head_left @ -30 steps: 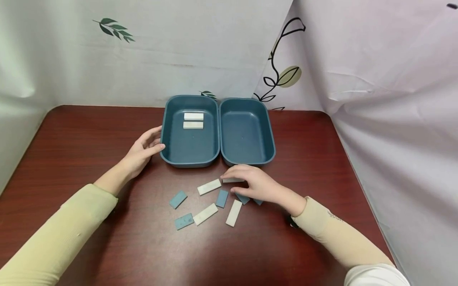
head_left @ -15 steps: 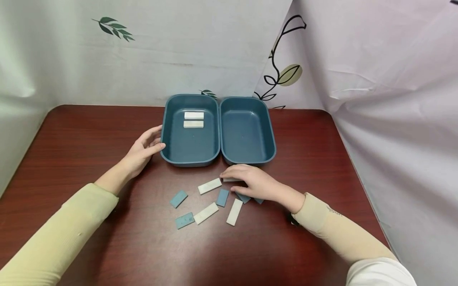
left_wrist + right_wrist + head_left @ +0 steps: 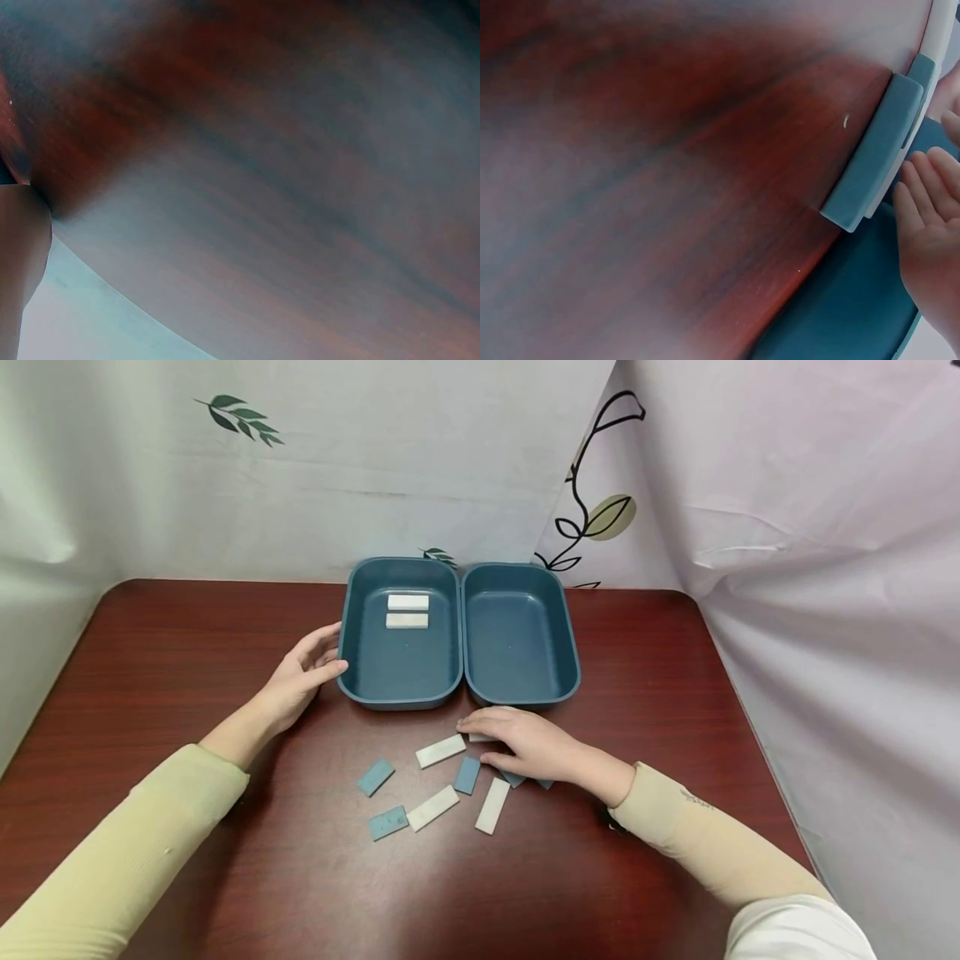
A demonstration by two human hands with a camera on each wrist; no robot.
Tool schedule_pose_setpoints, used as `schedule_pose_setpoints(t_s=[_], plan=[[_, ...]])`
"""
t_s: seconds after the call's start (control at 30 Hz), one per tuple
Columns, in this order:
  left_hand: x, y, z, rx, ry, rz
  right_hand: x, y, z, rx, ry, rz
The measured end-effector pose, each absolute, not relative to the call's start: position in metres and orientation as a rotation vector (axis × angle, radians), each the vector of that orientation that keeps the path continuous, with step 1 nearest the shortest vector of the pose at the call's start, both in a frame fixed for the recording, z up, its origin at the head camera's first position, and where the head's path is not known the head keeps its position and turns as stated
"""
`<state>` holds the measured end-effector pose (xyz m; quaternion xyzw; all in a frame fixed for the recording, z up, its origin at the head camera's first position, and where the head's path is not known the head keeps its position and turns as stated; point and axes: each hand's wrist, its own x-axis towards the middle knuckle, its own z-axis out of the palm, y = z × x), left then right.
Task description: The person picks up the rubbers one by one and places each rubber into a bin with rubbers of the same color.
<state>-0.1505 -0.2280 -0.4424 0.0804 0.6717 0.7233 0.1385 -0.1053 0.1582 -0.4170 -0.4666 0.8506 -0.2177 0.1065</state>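
My left hand (image 3: 291, 683) is at the left side of the left dark-blue bin (image 3: 405, 681), its thumb on the rim and the other fingers beside the outer wall. My right hand (image 3: 528, 745) lies low over the blocks in front of the right bin (image 3: 517, 652), its thumb apart from loosely bent fingers. Its fingers partly cover a white block (image 3: 482, 737), and two blue blocks (image 3: 513, 779) show partly beneath the hand. A blue block (image 3: 467, 775) lies just left of its thumb. In the right wrist view, a blue-green slab (image 3: 877, 150) is near a hand's fingers.
Two white blocks (image 3: 407, 612) lie in the left bin. Loose on the brown table (image 3: 315, 868) are white blocks (image 3: 440, 751) and blue blocks (image 3: 376, 777). A small dark object (image 3: 613, 821) shows under the right sleeve. White patterned cloth (image 3: 360, 460) hangs behind the table.
My right hand has shifted very slightly to the left, its fingertips still over the white block. The left hand stays at the bin, and the blocks keep their places.
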Motion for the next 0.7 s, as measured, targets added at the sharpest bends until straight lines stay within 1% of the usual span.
schedule_pose_setpoints(t_s=[0.27,0.7], plan=[[-0.1500,-0.2271,-0.4418,0.225,1.954,2.082,-0.1056,0.1569,-0.4187,-1.324,2.495,-0.601],[-0.1501,-0.2278,-0.4433,0.234,1.930,2.102,-0.1035,0.1542,-0.4190,-1.370,2.577,-0.592]])
